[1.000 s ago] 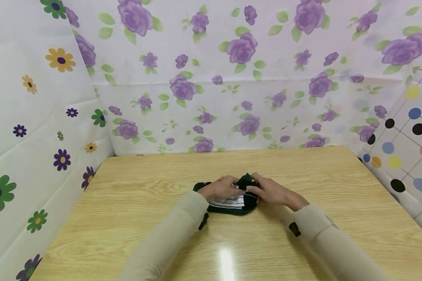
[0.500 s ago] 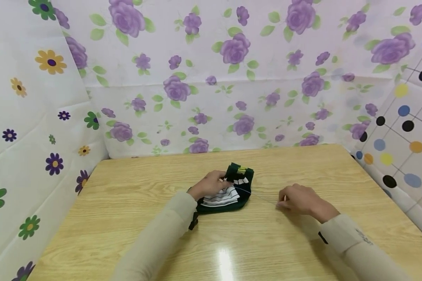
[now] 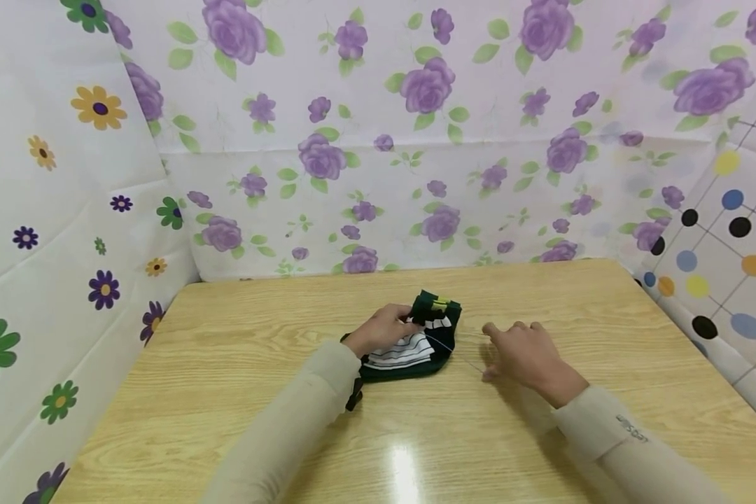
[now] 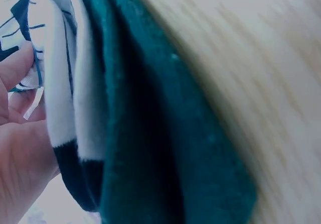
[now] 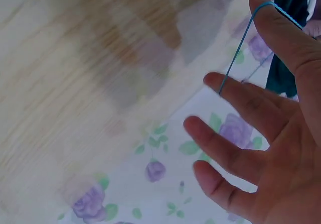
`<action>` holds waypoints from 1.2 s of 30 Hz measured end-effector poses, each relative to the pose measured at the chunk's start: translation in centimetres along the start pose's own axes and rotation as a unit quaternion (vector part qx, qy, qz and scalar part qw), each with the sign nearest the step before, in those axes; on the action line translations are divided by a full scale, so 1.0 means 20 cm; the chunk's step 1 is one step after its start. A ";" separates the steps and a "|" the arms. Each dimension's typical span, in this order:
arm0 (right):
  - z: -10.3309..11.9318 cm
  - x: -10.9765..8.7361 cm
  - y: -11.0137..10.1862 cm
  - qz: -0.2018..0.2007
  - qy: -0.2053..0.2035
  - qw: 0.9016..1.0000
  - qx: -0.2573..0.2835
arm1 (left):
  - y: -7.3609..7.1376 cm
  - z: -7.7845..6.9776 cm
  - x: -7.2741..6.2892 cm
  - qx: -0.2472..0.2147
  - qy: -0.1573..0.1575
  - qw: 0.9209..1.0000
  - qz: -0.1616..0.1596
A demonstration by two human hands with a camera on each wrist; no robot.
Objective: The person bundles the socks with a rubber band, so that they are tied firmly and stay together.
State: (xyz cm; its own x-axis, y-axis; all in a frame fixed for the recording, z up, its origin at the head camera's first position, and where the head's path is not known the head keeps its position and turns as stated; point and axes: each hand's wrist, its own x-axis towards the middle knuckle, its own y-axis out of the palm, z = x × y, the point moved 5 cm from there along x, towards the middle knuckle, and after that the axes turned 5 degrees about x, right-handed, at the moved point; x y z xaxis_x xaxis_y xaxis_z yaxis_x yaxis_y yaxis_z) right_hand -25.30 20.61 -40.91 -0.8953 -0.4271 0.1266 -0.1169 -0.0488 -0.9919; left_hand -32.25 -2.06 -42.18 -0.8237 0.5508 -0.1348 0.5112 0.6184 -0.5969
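Note:
A folded dark green garment (image 3: 442,353) with a white, black-striped panel and a yellow-green tag lies on the table. My left hand (image 3: 381,329) grips its folds near the middle; in the left wrist view the thumb and fingers pinch the striped cloth (image 4: 60,73). To the right, my right hand (image 3: 529,357) is held apart from the garment with its fingers spread. A thin blue rubber band (image 5: 238,48) loops over its thumb and index finger in the right wrist view. From there the band stretches toward the garment; its far end is hidden among the folds.
The wooden table (image 3: 258,420) extends around both hands. Behind it hangs a sheet with purple roses (image 3: 428,84), and patterned sheets close off the left and right sides. A black strap end (image 3: 355,396) shows under the left cuff.
My right hand has drawn away from the garment to the right, pulling the band out, then spread its thumb and fingers within it. My left hand keeps its grip on the garment.

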 end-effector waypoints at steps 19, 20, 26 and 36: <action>-0.06 0.03 -0.03 0.053 -0.001 0.937 0.345 | 0.00 0.01 0.00 0.008 -0.010 0.999 -0.031; -0.07 0.03 -0.03 0.034 0.014 0.939 0.342 | -0.01 0.01 0.00 0.008 -0.011 0.999 -0.033; -0.13 0.06 -0.05 -0.102 0.162 0.896 0.401 | -0.01 0.01 0.00 0.011 -0.014 0.999 -0.038; -0.06 0.12 0.04 -0.151 0.222 0.619 0.738 | -0.01 0.00 0.00 0.023 -0.018 0.998 -0.046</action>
State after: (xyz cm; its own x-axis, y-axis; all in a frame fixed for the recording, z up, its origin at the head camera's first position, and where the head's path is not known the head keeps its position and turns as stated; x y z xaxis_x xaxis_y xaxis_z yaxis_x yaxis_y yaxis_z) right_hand -28.08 20.64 -41.31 -0.9966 0.0770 -0.0282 -0.0810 -0.9779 0.1929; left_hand -32.36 -2.17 -42.17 -0.8759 0.4708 -0.1058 0.4212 0.6390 -0.6436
